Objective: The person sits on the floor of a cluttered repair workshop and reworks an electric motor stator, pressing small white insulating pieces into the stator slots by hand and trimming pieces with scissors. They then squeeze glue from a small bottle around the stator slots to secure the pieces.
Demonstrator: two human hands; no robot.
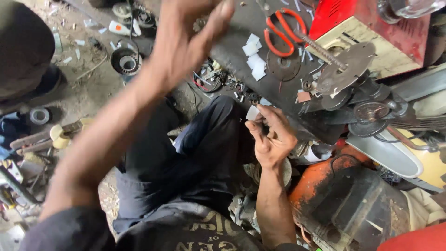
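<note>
Head view, looking down over dark trousers [195, 158] and a cluttered workshop floor [88, 88]; right hand [273, 135] low at centre, fingers [260, 131] curled and pinching a small white paper piece [252, 113] at its upper edge, just below the rim of the dark tabletop [246, 51]; left hand [188, 39] raised high and blurred, fingers loosely spread, gripping nothing visible, near the left edge of that tabletop.

On the tabletop — a loose cluster of white paper squares [254, 58], orange-handled scissors [282, 31] just to their right, a flat round metal disc [283, 66] below the scissors; further right a larger grey disc [346, 69] on a threaded rod [320, 49], set against a red and cream machine housing [371, 32].

Lower right — an orange, rusty motor casing [344, 204]; on the floor at upper left, a round stator ring [124, 60] and a tape roll [39, 115].
</note>
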